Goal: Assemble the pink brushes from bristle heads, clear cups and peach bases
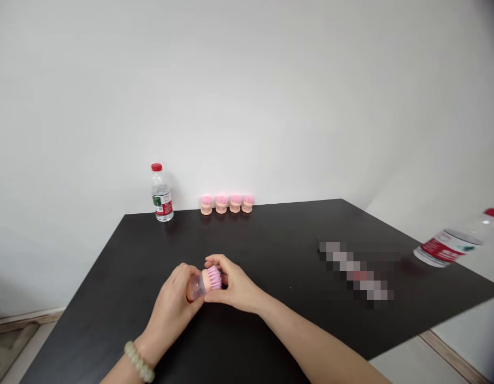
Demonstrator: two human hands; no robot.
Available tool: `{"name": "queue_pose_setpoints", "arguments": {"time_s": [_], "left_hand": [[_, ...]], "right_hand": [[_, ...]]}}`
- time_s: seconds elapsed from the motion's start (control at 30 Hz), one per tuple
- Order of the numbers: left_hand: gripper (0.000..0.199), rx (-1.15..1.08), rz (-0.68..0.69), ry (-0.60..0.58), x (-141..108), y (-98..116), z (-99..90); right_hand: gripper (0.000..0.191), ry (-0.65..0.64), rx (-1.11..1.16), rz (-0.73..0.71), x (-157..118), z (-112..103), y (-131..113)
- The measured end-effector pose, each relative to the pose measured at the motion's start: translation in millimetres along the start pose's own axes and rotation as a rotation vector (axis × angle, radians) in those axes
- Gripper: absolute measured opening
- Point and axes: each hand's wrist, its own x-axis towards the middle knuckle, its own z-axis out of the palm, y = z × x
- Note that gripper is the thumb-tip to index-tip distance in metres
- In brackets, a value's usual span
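Between my two hands is a small round scrubbing brush with pink bristles, a peach collar and a clear body, tilted so that its bristles face right. My left hand is wrapped round the clear body end. A beaded bracelet circles that wrist. My right hand curls its thumb and fingers about the bristle end and collar. The brush is held low over the near middle of the black table. Part of its body is covered by my left fingers.
Several matching pink-bristled brushes stand in a row at the table's back edge by the wall. A water bottle stands left of them. Another bottle is at the right edge. A blurred-out strip lies right of centre.
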Motion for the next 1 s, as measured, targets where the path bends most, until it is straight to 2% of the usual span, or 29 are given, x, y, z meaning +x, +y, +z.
{"name": "queue_pose_setpoints", "arguments": {"time_s": [0.1,0.17,0.3,0.47,0.6,0.8,1.0], "left_hand": [[0.013,-0.001,0.003,0.004,1.4,-3.4,1.4],[0.014,0.002,0.019,0.012,2.3,-5.6,2.8],[0.016,0.035,0.027,0.045,2.8,-7.3,4.1],[0.017,0.035,0.043,0.044,2.1,-7.3,3.2],[0.018,0.047,0.054,0.052,3.0,-10.1,5.0],[0.018,0.029,0.058,0.038,3.9,-12.5,5.7],[0.020,0.033,-0.003,0.008,2.9,-10.3,4.7]], "right_hand": [[0.057,0.013,-0.049,0.087,0.9,0.3,1.5],[0.050,0.027,-0.084,0.078,1.4,0.3,1.9],[0.068,0.018,-0.091,0.027,1.6,-1.0,-1.3],[0.044,0.017,-0.107,0.108,1.2,-1.6,-7.1],[0.059,0.040,-0.114,0.052,1.6,-1.7,-4.9],[0.031,0.029,-0.098,0.105,2.0,-1.1,-5.1],[0.037,0.052,-0.127,0.081,1.6,-2.6,-10.0]]}}
